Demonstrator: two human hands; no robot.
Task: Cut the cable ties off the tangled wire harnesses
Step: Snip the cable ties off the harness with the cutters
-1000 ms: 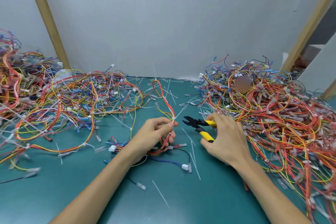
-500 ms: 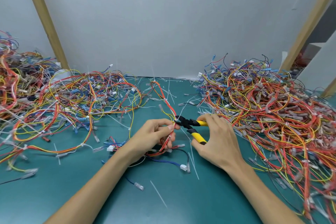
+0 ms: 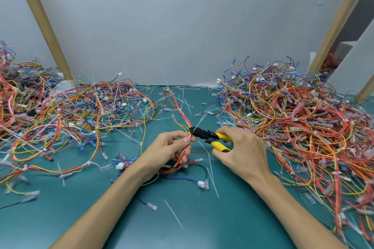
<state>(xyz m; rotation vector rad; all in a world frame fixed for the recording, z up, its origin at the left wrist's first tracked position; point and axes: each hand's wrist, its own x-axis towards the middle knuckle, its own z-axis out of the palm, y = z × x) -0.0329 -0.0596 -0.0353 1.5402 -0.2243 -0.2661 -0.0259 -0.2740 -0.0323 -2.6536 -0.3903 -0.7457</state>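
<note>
My left hand (image 3: 168,149) pinches a thin harness of red, orange and yellow wires (image 3: 178,107) at mid-table, thumb and forefinger closed on the bundle. My right hand (image 3: 240,153) grips yellow-handled cutters (image 3: 210,136) with black jaws. The jaw tips touch the bundle just above my left fingertips, where a white cable tie (image 3: 199,122) sticks out. The harness loops up and back toward the wall, and its lower ends with white connectors (image 3: 201,183) trail on the mat under my left hand.
A large heap of tangled harnesses (image 3: 299,127) fills the right side of the green mat (image 3: 202,224). Another spread of harnesses (image 3: 77,115) covers the left. Cut white tie strips (image 3: 175,215) lie scattered. Wooden posts (image 3: 42,20) lean against the grey wall.
My right hand has brought the cutters leftward from a gap away until the jaws meet the wire bundle at my left fingertips. The left hand kept its hold.
</note>
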